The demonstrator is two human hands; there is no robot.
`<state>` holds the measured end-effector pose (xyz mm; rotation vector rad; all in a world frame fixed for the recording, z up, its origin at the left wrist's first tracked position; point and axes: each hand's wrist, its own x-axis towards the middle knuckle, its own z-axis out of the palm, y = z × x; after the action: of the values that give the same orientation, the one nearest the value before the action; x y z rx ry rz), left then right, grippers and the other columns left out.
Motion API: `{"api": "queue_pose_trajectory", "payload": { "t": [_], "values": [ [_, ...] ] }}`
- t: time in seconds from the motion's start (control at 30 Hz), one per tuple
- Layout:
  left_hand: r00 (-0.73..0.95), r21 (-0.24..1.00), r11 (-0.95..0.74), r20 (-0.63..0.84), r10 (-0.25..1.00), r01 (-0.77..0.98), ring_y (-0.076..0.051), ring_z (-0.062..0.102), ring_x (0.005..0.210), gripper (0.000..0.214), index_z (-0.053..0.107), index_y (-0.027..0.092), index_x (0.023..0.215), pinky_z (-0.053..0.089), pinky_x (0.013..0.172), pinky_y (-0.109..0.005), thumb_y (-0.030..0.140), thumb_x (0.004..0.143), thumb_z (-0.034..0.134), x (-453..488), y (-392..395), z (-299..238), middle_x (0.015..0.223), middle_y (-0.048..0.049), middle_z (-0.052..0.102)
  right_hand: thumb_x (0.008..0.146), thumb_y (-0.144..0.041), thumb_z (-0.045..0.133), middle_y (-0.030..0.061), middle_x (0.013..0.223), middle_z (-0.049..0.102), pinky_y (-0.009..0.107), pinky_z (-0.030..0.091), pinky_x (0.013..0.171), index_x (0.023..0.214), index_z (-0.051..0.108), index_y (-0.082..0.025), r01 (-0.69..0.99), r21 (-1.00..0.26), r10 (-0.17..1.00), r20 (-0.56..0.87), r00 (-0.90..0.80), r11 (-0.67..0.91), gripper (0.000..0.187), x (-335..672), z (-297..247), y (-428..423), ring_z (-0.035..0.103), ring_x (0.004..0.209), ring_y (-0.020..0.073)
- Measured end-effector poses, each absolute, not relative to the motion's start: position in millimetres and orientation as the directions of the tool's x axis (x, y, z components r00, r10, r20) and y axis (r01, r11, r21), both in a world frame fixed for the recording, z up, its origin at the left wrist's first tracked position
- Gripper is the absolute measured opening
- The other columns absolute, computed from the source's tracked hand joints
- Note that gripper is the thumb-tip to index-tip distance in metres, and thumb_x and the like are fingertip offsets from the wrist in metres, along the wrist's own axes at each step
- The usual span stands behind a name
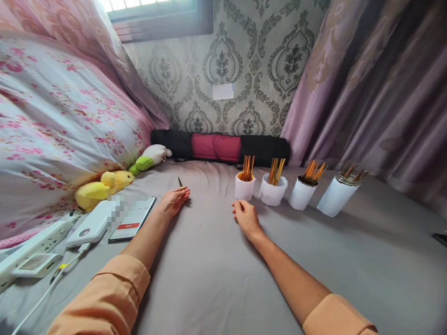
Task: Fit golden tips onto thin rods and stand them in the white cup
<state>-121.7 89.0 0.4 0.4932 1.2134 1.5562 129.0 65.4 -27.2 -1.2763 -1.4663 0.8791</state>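
Observation:
My left hand (173, 201) is over the grey sheet with its fingers curled, palm partly up. It grips a slim pointed object (180, 183) with a dark tip and a gold-coloured band; the rest is hidden in the fingers. My right hand (246, 217) is closed, knuckles up, just in front of a white-wrapped cup (244, 188) of thin orange-brown sticks (247, 168). Whether it holds anything is hidden. To the right stand a wider white cup (273, 193), a white-wrapped can (301, 195) and a taller white-wrapped jar (337, 197) that appears tilted, each with sticks inside.
On the left lie a phone (134, 218), a white power bank (91, 224) with a cable and a power strip (40, 244). Plush toys (104, 186) rest against floral bedding (70, 107). A black and red long bag (216, 147) lines the patterned wall.

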Motion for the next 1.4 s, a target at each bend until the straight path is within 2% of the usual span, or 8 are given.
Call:
{"api": "queue_pose_trajectory", "payload": {
  "t": [0.63, 1.4],
  "values": [
    [-0.278, 0.885, 0.030, -0.178, 0.944, -0.465, -0.010, 0.060, 0.061, 0.014, 0.062, 0.007, 0.080, 0.051, 0.060, -0.021, 0.000, 0.068, 0.057, -72, 50, -2, 0.073, -0.0103, 0.063, 0.075, -0.048, 0.041, 0.0032, 0.062, 0.056, 0.020, 0.037, 0.042, 0.081, 0.058, -0.013, 0.207, -0.968, 0.990, 0.141, -0.016, 0.141, 0.039, 128, -20, 61, 0.048, 0.046, 0.0091],
    [-0.115, 0.919, 0.063, -0.116, 0.987, -0.389, -0.011, 0.059, 0.063, 0.021, 0.064, 0.011, 0.087, 0.049, 0.061, -0.023, 0.015, 0.066, 0.065, -18, 18, -9, 0.079, -0.0107, 0.064, 0.074, -0.048, 0.044, 0.0026, 0.064, 0.056, 0.018, 0.039, 0.042, 0.081, 0.058, -0.013, 0.172, -0.974, 0.989, 0.142, -0.051, 0.148, 0.039, 131, -19, 61, 0.050, 0.048, 0.0080]
  ]
}}
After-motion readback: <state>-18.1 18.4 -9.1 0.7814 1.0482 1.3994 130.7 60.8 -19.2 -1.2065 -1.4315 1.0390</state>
